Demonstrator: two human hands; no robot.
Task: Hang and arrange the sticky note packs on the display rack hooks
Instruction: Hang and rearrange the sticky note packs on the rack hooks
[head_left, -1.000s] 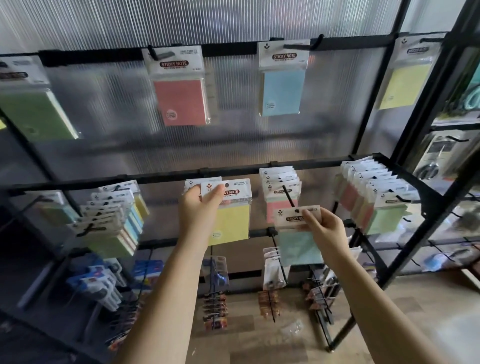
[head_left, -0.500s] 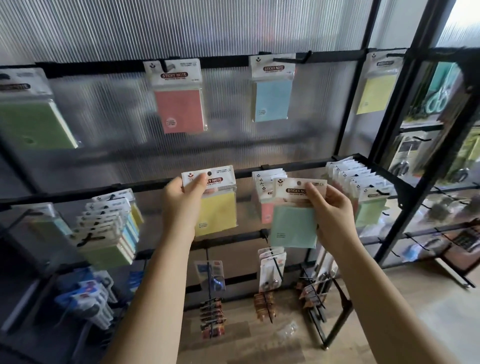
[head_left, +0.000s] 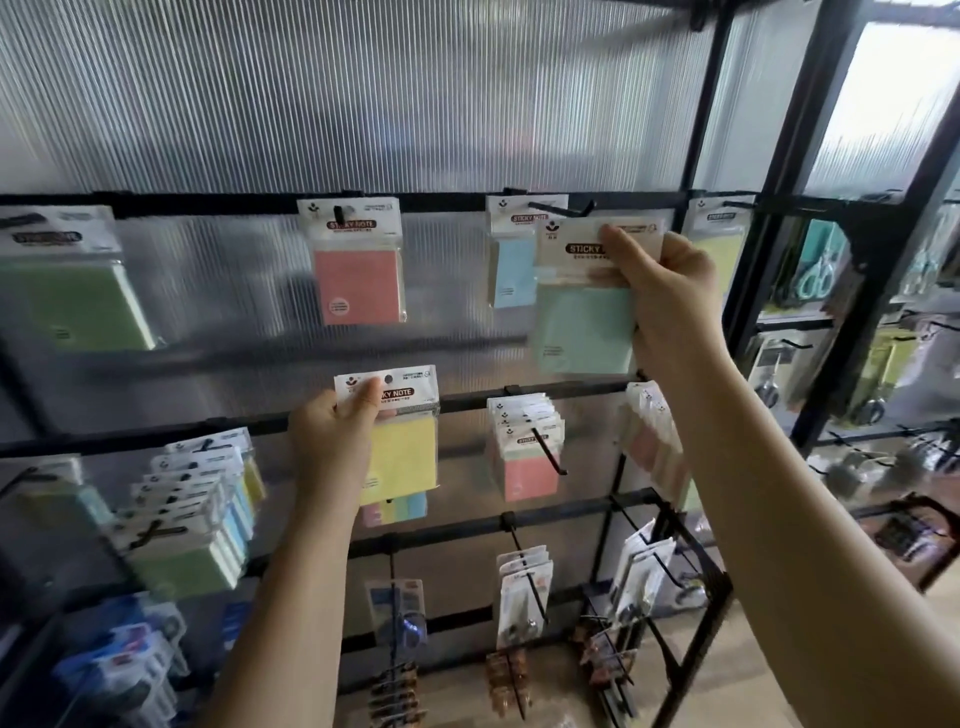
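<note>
Stationery shop, retail display. Black metal display rack (head_left: 571, 397) with peg hooks against ribbed translucent panels (head_left: 363, 93). Carded sticky note packs (head_left: 522, 447) hang in colour-sorted rows; packaged scissors (head_left: 818, 270) hang on the neighbouring rack.

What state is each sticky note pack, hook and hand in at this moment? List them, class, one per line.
Mint pack: held up by the right hand, not yet on a hook.
Yellow pack: gripped at its header by the left hand.
Pink pack: hanging on the top rail.
Blue pack: hanging, partly behind the mint pack.
Top hook: holds only the blue pack.
</note>
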